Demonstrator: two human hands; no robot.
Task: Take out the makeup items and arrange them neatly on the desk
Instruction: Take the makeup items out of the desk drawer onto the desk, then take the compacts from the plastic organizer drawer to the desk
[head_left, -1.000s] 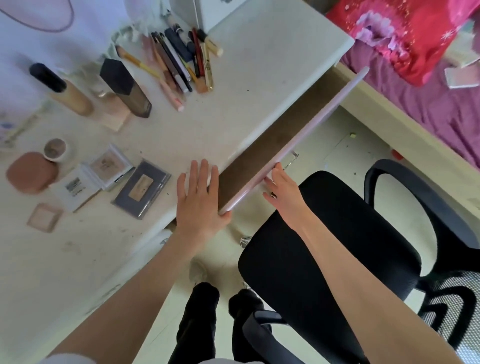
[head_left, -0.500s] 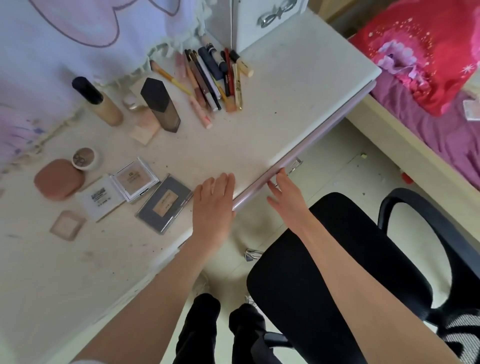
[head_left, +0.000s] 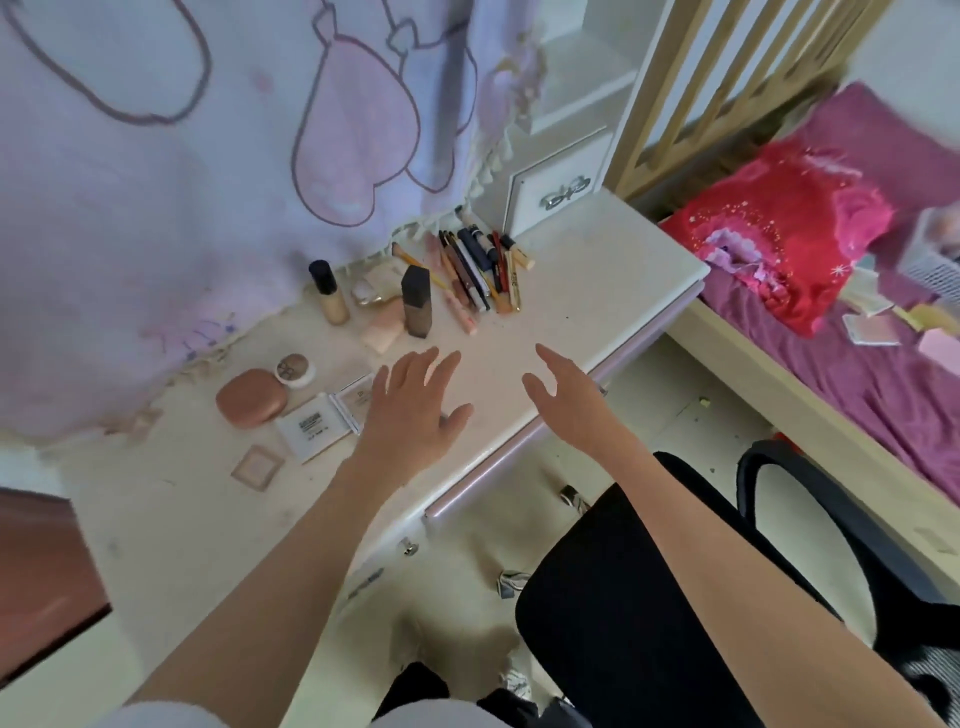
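Observation:
Makeup lies spread on the white desk (head_left: 582, 291). A row of pencils and tubes (head_left: 480, 270) sits at the back. Left of it stand a dark foundation bottle (head_left: 417, 301) and a beige bottle with a black cap (head_left: 328, 293). A pink compact (head_left: 251, 397), a small round pot (head_left: 294, 370), a white labelled palette (head_left: 311, 426) and a small square pan (head_left: 257, 467) lie at the left. My left hand (head_left: 415, 410) hovers open over the palettes and hides some of them. My right hand (head_left: 566, 395) is open above the desk's front edge, holding nothing. The pink drawer front (head_left: 582, 400) is flush with the desk.
A black office chair (head_left: 649, 597) stands right of my legs. A bed with a purple sheet and a red pillow (head_left: 779, 234) runs along the right. A pale patterned cloth (head_left: 208, 156) hangs behind the desk. A small white cabinet (head_left: 556, 195) stands at the desk's back.
The drawer was pushed from open to fully closed. Both hands have left its front and lifted over the desktop, fingers spread. The camera has tilted up.

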